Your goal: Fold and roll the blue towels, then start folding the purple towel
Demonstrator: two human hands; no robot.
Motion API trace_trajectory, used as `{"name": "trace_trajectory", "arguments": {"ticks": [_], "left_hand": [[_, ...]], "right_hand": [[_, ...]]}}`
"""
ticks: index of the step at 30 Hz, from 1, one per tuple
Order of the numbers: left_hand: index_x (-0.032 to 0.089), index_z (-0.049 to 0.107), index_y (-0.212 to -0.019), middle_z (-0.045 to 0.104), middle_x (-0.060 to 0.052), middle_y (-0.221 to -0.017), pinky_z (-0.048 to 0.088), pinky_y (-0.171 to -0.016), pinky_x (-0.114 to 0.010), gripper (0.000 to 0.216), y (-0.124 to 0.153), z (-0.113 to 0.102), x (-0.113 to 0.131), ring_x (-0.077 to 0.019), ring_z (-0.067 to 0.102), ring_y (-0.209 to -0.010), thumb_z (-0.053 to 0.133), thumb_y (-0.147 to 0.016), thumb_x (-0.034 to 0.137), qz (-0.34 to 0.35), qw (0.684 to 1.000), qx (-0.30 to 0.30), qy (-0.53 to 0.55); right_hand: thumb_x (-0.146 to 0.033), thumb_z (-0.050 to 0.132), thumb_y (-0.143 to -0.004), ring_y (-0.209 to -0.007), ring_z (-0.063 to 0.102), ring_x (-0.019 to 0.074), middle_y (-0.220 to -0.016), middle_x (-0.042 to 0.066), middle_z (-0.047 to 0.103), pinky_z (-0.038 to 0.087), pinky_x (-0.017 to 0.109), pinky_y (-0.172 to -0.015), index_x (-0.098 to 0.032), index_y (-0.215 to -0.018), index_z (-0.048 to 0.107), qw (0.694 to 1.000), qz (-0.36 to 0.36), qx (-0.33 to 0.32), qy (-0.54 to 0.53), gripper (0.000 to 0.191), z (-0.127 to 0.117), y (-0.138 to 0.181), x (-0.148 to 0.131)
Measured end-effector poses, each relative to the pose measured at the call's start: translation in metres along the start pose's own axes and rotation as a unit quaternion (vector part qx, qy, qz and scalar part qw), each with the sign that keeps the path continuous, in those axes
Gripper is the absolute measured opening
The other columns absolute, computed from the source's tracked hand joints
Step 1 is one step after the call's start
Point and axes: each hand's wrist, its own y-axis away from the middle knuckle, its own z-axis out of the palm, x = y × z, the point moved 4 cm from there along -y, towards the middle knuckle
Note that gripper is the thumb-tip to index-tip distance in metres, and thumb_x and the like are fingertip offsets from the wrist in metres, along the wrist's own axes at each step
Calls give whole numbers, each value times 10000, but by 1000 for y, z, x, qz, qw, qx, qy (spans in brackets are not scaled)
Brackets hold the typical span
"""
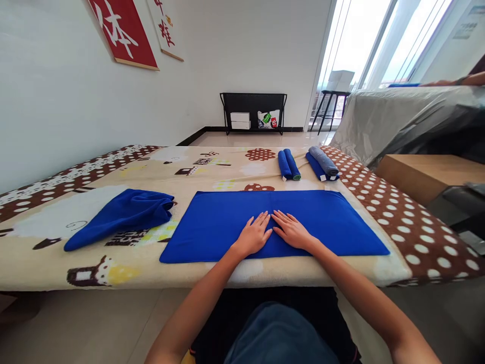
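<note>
A blue towel lies spread out as a flat rectangle near the front edge of the table. Both palms rest on its middle, close together with the fingertips almost meeting. My left hand is flat with its fingers stretched out, and my right hand lies the same way. To the left sits a second blue towel, crumpled and loosely bunched. Behind the spread towel, toward the right, are rolled blue towels side by side. Near them a grey-blue rolled towel rests on a blue one.
The table is covered with a patterned blanket with a brown dotted border. At the right stand a cardboard box and a plastic-covered surface, where another person's arm shows. A black rack stands against the far wall.
</note>
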Motion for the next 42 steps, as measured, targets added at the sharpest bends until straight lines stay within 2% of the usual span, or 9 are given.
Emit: {"name": "trace_trajectory", "arguments": {"ticks": [4, 10, 16, 19, 22, 28, 33, 37, 42], "left_hand": [[263, 350, -1541, 295, -43, -1620, 204, -1228, -467, 570, 38, -2, -44, -204, 260, -1506, 287, -1027, 500, -40, 999, 9, -17], [331, 317, -1550, 292, -9, -1625, 192, -1210, -534, 575, 152, -27, -152, -245, 261, -1505, 274, -1015, 536, -245, 962, 79, -96], [319, 329, -1551, 311, -14, -1618, 151, -1218, -546, 561, 219, -29, -174, -258, 262, -1503, 200, -1024, 465, -284, 943, 126, -122], [323, 350, -1543, 357, -35, -1595, 89, -1206, -618, 545, 219, -37, -158, -292, 288, -1490, 226, -1014, 371, -313, 930, 145, -130], [299, 312, -1561, 352, -35, -1597, 104, -1228, -566, 582, 194, -51, -123, -266, 299, -1489, 267, -982, 258, -283, 932, 181, -133], [249, 240, -1584, 306, -21, -1615, 225, -1230, -455, 598, 82, -35, -20, -193, 251, -1510, 283, -988, 230, -89, 991, 100, -26], [172, 270, -1571, 220, -68, -1642, 213, -1238, -467, 577, 11, 4, 33, -202, 193, -1527, 304, -1005, 276, -54, 997, 47, 8], [278, 313, -1558, 250, -38, -1635, 197, -1230, -522, 565, 18, 13, 22, -227, 213, -1522, 302, -1023, 460, -41, 999, 20, 2], [336, 336, -1544, 288, -21, -1622, 188, -1208, -577, 612, 101, -9, -71, -268, 255, -1506, 279, -996, 603, -207, 976, 54, -39]], "right_hand": [[-606, 263, -990, -1486, 284, 243, -1602, -10, 296, 239, 415, -1232, -300, -1533, 381, 996, 83, 20, 30, 635, -10, 39, 52], [-619, 220, -981, -1479, 306, 256, -1586, 67, 353, 272, 500, -1204, -241, -1519, 402, 978, 194, 61, 50, 682, -43, 139, 153], [-542, 220, -981, -1452, 362, 214, -1563, 30, 398, 285, 416, -1226, -251, -1512, 411, 970, 216, 112, 2, 635, -44, 218, 202], [-484, 193, -965, -1399, 443, 235, -1477, 93, 507, 320, 435, -1205, -246, -1477, 463, 956, 254, 130, 61, 627, -44, 228, 200], [-458, 216, -940, -1418, 408, 289, -1476, 157, 490, 280, 517, -1207, -202, -1476, 465, 934, 298, 152, 126, 643, -50, 210, 175], [-446, 273, -993, -1476, 313, 259, -1565, 67, 380, 310, 508, -1192, -227, -1527, 382, 981, 151, 110, 42, 587, -38, 100, 45], [-396, 248, -1013, -1492, 275, 205, -1589, -42, 311, 299, 436, -1217, -301, -1578, 268, 995, 72, 60, 11, 574, 1, 30, -27], [-526, 260, -1005, -1489, 277, 221, -1568, -99, 331, 289, 452, -1216, -414, -1559, 275, 992, 106, 59, 41, 565, 11, 38, -12], [-531, 183, -1010, -1466, 334, 269, -1578, 59, 352, 268, 534, -1190, -266, -1523, 400, 971, 203, 103, 79, 617, -21, 119, 69]]}}
